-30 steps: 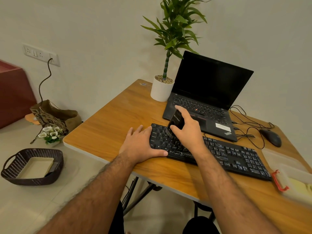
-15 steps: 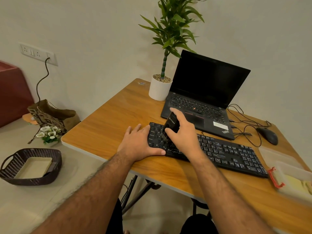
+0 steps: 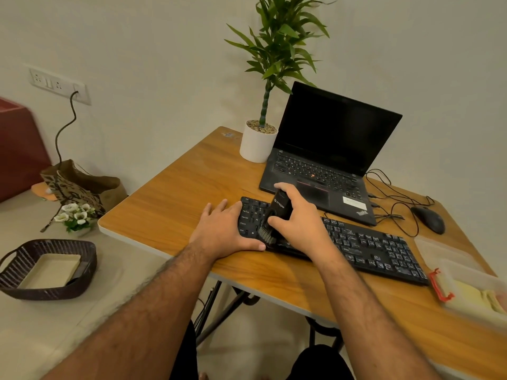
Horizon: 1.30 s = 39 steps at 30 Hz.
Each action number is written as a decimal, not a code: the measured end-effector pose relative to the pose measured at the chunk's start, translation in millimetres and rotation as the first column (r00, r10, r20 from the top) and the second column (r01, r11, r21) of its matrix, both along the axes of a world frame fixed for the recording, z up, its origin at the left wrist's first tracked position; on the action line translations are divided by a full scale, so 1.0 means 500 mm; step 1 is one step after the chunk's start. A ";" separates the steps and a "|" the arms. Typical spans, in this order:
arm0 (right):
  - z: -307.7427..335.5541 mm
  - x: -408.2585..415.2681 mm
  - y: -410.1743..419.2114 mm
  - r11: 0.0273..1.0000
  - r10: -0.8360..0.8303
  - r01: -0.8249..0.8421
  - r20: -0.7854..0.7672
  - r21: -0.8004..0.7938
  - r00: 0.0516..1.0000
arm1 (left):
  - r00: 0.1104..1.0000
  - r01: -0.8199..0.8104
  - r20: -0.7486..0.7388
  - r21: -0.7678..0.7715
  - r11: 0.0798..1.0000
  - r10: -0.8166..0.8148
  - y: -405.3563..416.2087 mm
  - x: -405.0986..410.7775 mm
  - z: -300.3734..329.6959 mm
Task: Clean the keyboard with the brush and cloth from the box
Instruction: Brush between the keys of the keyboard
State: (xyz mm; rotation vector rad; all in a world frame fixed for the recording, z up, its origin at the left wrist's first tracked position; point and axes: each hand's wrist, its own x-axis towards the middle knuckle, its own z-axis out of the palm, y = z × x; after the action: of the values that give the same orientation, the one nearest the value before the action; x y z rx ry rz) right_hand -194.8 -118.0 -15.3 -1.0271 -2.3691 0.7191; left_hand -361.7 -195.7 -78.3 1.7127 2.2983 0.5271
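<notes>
A black keyboard (image 3: 367, 248) lies across the wooden table (image 3: 175, 204) in front of me. My right hand (image 3: 299, 223) grips a black brush (image 3: 278, 208), its bristles down on the keys near the keyboard's left end. My left hand (image 3: 222, 231) lies flat with straight fingers against the keyboard's left edge, thumb along its front. A clear plastic box (image 3: 474, 286) with a red latch sits at the table's right edge, and a pale yellow cloth (image 3: 485, 300) lies inside it.
An open black laptop (image 3: 329, 149) stands behind the keyboard, beside a potted plant (image 3: 258, 144) in a white pot. A black mouse (image 3: 429, 219) and tangled cables lie at the far right. On the floor to the left are a wicker basket (image 3: 46, 267) and a paper bag (image 3: 82, 185).
The brush and my right hand have slid left and toward me along the keyboard's left end. My left hand stays pressed against the keyboard's edge.
</notes>
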 end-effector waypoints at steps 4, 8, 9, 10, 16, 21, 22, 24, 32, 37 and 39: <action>-0.025 -0.022 -0.010 0.995 -0.023 0.035 -0.125 0.094 0.992 | 1.000 0.004 0.000 0.003 1.000 -0.004 0.002 -0.002 -0.004; -0.031 0.000 -0.020 0.998 0.024 -0.017 -0.128 0.058 0.991 | 1.000 0.002 -0.003 0.004 1.000 -0.002 0.003 -0.003 -0.005; -0.029 0.011 -0.025 0.997 0.048 -0.042 -0.103 0.059 0.994 | 1.000 0.005 -0.003 0.003 1.000 -0.005 0.004 -0.003 -0.005; -0.027 0.023 -0.030 0.996 0.070 -0.065 -0.087 0.055 0.994 | 1.000 0.006 -0.002 0.002 1.000 -0.006 0.004 -0.003 -0.005; -0.004 0.030 -0.021 0.994 0.096 -0.095 -0.025 0.046 0.995 | 1.000 0.007 -0.005 -0.005 1.000 -0.007 0.003 0.000 -0.002; -0.032 -0.012 -0.021 0.986 0.035 -0.020 -0.085 0.164 0.996 | 1.000 0.005 -0.006 -0.003 1.000 -0.005 0.000 0.000 -0.001; -0.036 -0.011 -0.022 0.989 0.035 -0.018 -0.114 0.145 0.993 | 1.000 0.004 -0.007 -0.003 1.000 -0.004 0.001 0.000 -0.001; -0.033 -0.003 -0.023 0.998 0.060 -0.056 -0.182 0.026 0.982 | 1.000 0.007 -0.006 0.000 1.000 -0.007 0.003 -0.001 -0.002; -0.038 -0.015 -0.021 0.988 0.064 -0.047 -0.107 0.150 0.992 | 1.000 0.005 -0.018 0.018 1.000 -0.005 0.006 -0.005 -0.012; -0.020 0.003 -0.020 0.983 0.175 -0.170 -0.075 0.067 0.982 | 1.000 0.013 0.001 0.031 0.999 -0.013 0.005 -0.005 -0.011; -0.014 0.011 -0.006 0.986 0.150 -0.146 -0.047 0.079 0.988 | 1.000 0.008 -0.006 0.022 1.000 -0.008 0.004 -0.005 -0.009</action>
State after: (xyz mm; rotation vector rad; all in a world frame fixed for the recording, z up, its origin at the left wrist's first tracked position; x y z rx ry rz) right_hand -189.3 -121.1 -22.5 -0.7977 -2.4256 0.6951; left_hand -364.2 -193.7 -83.0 1.7346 2.2971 0.5491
